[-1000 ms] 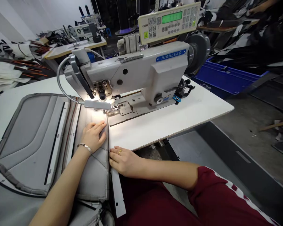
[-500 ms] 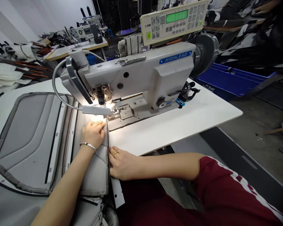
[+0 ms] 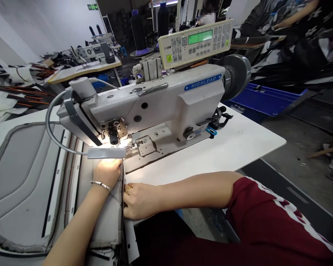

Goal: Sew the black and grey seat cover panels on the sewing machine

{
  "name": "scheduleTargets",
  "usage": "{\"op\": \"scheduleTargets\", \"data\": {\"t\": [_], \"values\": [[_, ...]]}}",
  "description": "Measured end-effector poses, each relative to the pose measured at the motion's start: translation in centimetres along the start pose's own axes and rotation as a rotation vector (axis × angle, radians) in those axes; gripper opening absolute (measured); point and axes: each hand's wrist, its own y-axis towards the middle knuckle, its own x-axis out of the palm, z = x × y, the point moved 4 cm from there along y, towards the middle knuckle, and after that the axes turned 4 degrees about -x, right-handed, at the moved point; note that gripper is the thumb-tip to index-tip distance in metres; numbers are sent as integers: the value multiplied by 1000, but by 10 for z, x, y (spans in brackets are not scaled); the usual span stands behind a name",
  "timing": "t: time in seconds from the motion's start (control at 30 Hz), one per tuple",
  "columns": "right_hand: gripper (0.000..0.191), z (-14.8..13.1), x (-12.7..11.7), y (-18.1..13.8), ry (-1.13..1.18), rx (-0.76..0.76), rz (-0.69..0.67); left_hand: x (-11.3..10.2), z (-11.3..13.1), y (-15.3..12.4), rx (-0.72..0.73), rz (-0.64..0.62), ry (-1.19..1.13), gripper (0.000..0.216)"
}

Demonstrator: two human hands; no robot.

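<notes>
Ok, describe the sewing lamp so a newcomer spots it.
Start at the white table and the Highlead sewing machine. From the machine's left end, a thin metal gooseneck curves down to the lamp. It's a flat bar just above the left hand, the brightest thing in view.

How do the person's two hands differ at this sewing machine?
The left hand wears a silver bangle at the wrist; the right hand wears a gold ring on a finger. The left hand points toward the machine, on the grey padded panel under the slim white lamp; the right hand lies crosswise at the panel's edge, beside the white table. Both are bare and lie flat.
</notes>
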Motion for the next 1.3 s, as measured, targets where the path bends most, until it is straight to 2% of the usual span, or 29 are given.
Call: {"op": "scheduleTargets", "data": {"t": [0.13, 0.27, 0.5, 0.63, 0.83, 0.97, 1.1, 1.3], "values": [[20, 5, 2, -1, 6, 89, 56, -2, 2, 12, -46, -94, -4, 28], [21, 6, -1, -2, -5, 74, 79, -5, -2, 11, -78, -99, -54, 31], [20, -8, -9, -5, -9, -45, 151, -11, -9, -52, -31, -22, -326, 34], [20, -15, -9, -4, -13, -71, 145, -12, -3, -67, -38, 70, -369, 28], [21, -7, -12, -4, -21, -59, 51, -10, 4, -49, -54, 232, -339, 25], [22, 1, -14, -4, -30, -35, 10, -8, 6, -35, -46, 263, -305, 26], [22, 4, -13, -4, -27, -23, 7, -6, 5, -22, -90, 213, -202, 26], [21, 5, -8, -4, 19, 5, 18, -4, 5, 2, -223, 15, -81, 30]]}}
